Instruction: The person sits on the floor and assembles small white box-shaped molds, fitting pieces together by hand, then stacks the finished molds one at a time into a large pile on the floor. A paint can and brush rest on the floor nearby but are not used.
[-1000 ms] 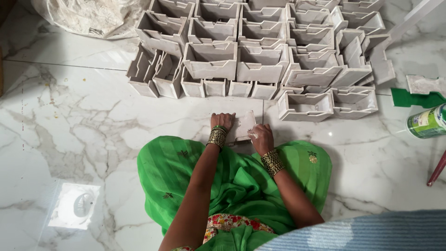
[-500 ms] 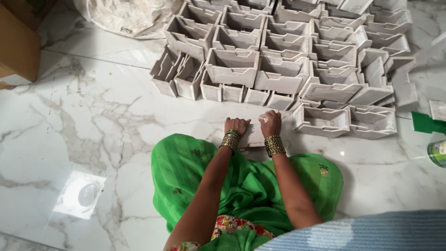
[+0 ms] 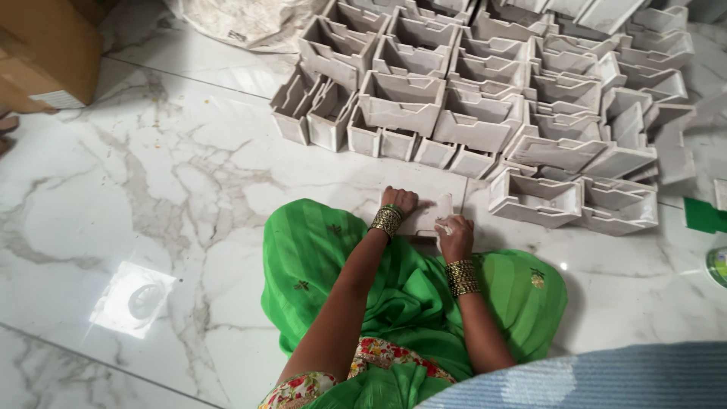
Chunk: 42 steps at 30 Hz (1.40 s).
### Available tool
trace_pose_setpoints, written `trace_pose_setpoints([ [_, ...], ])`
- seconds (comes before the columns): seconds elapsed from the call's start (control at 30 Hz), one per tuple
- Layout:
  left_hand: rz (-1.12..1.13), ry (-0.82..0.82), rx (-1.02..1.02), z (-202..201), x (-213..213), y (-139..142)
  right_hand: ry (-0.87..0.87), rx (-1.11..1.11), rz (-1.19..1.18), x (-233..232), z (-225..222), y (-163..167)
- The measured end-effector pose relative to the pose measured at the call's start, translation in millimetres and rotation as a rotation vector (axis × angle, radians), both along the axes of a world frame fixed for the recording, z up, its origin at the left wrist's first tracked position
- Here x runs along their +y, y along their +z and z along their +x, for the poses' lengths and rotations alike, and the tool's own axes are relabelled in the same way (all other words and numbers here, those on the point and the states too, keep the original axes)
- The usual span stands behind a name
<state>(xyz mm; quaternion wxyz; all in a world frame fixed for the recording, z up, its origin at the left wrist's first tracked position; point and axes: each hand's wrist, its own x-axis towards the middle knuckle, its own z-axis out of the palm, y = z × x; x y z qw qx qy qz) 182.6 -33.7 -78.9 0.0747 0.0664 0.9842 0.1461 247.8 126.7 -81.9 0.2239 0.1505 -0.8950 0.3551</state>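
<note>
Piece in hand: a small pale grey tray-like part point(image 3: 429, 216), lying on the marble floor point(image 3: 151, 197) just ahead of the person's green-draped knees point(image 3: 409, 288).
Left hand point(image 3: 399, 203): rests on the near-left edge of the piece, fingers point(image 3: 405, 195) curled together and pressing down on it; a gold bangle stack point(image 3: 385, 221) sits at the wrist.
Right hand point(image 3: 455, 231): closed on the right end of the piece, fingers together around its edge; whether the thumb is underneath cannot be told.
Governing relation: the piece lies between the two hands, touching both; its long axis runs roughly left to right across the body, slightly tilted up toward the right.
Nearer hand: both are in contact; the right hand covers more of the piece.
Stock beyond: rows of finished grey trays point(image 3: 485, 98) stand ahead of the hands, apart from the piece, the nearest tray point(image 3: 536, 201) just to the right front.
Periphery: a cardboard box point(image 3: 45, 53) at the far left, a whitish sack point(image 3: 242, 19) at the top, a green scrap point(image 3: 704, 216) at the right edge.
</note>
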Motion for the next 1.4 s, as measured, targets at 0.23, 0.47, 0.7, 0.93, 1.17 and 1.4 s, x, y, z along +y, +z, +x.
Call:
trace_pose_setpoints([
  [0.23,0.119,-0.329,-0.404,-6,-22,13,0.087,0.040,-0.012,1,0,0],
  [0.47,0.109,-0.233,-0.388,3,-21,19,0.008,0.076,-0.032,-1,7,3],
  [0.7,-0.172,-0.064,-0.168,10,-33,25,-0.120,0.101,-0.123,14,-2,6],
  [0.93,-0.373,0.010,0.328,16,-78,24,-0.150,0.070,-0.125,12,-5,5],
  [1.17,-0.290,0.125,0.201,17,-63,15,-0.092,-0.037,-0.046,11,-6,2],
  [1.4,-0.278,0.090,0.134,9,-67,12,0.025,-0.247,0.152,-1,-12,-2],
])
